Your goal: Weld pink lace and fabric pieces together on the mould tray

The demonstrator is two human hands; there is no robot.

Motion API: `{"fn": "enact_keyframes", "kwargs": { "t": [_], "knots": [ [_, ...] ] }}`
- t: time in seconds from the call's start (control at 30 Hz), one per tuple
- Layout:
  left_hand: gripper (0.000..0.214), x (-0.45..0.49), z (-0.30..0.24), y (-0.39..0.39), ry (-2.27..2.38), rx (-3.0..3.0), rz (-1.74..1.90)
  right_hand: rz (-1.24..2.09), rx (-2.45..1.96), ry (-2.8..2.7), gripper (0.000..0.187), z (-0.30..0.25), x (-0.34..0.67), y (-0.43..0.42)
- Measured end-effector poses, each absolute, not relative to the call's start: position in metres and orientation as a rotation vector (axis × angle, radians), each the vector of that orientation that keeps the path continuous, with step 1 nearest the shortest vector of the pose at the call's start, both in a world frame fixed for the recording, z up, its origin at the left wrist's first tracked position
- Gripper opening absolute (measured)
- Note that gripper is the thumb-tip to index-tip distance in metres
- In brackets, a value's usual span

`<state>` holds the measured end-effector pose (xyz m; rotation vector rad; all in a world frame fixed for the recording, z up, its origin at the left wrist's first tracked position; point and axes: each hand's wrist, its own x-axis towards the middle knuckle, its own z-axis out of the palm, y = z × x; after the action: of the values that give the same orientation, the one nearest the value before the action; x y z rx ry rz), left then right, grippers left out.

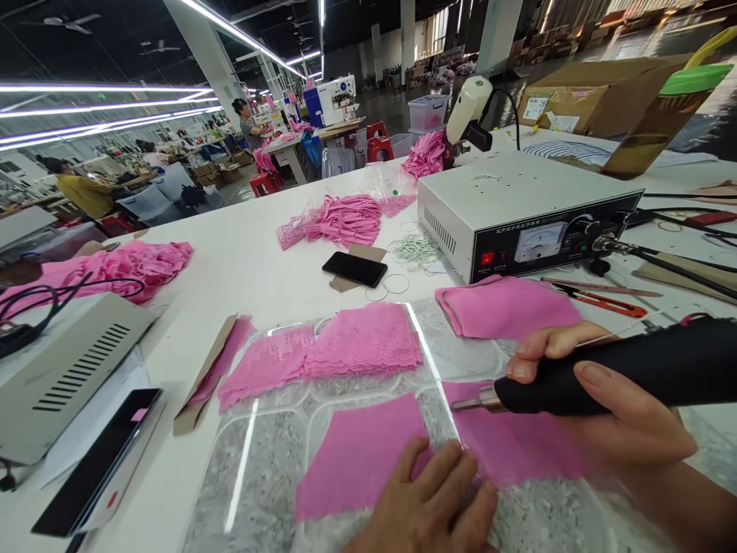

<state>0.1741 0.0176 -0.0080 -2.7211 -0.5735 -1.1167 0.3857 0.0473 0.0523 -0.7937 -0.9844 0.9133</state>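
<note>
My right hand [610, 407] is wrapped around a black ultrasonic cutter handpiece [546, 384]. Its metal tip points left, over the edge of a pink fabric piece [518, 453] lying on a clear mat with a grey stone pattern [259, 468]. Lower down, my left hand [431, 499] lies with fingers apart at the right edge of another pink fabric piece [362, 453], holding nothing. Behind these pieces is a stack of pink lace-edged pieces [362, 342]. A folded pink stack [510, 307] sits near the back right of the mat.
A grey control box [518, 207] with a dial stands behind, cabled at right. Nearby are an orange cutter knife [604, 301], tweezers [604, 287], a phone [354, 269] and pink strap bundles [345, 219]. Another box [74, 376] and pink cloth [138, 269] are at left.
</note>
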Motion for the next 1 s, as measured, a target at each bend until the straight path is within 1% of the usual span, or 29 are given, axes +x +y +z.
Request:
{"fn": "enact_keyframes", "kwargs": {
  "t": [0.13,0.27,0.4,0.63,0.83,0.93,1.0],
  "knots": [
    [0.04,0.171,-0.01,0.018,-0.562,-2.717,-1.11,0.921,-0.766,-0.964,0.009,0.054,0.384,0.047],
    [0.041,0.167,-0.009,0.018,-0.506,-2.753,-1.006,1.003,-0.713,-0.89,0.012,0.06,0.385,0.047],
    [0.043,0.166,-0.006,0.019,-0.514,-2.74,-1.054,1.103,-0.669,-0.898,0.012,0.063,0.389,0.044],
    [0.04,0.161,-0.005,0.02,-0.456,-2.76,-0.924,1.098,-0.661,-0.975,0.012,0.06,0.39,0.041],
    [0.043,0.162,-0.003,0.021,-0.462,-2.753,-0.939,1.123,-0.641,-0.998,0.007,0.06,0.386,0.041],
    [0.042,0.162,-0.001,0.022,-0.46,-2.743,-0.929,1.092,-0.663,-0.951,0.01,0.064,0.39,0.042],
    [0.039,0.16,0.002,0.023,-0.453,-2.74,-0.903,1.008,-0.722,-0.877,0.012,0.068,0.399,0.042]
  ]
}}
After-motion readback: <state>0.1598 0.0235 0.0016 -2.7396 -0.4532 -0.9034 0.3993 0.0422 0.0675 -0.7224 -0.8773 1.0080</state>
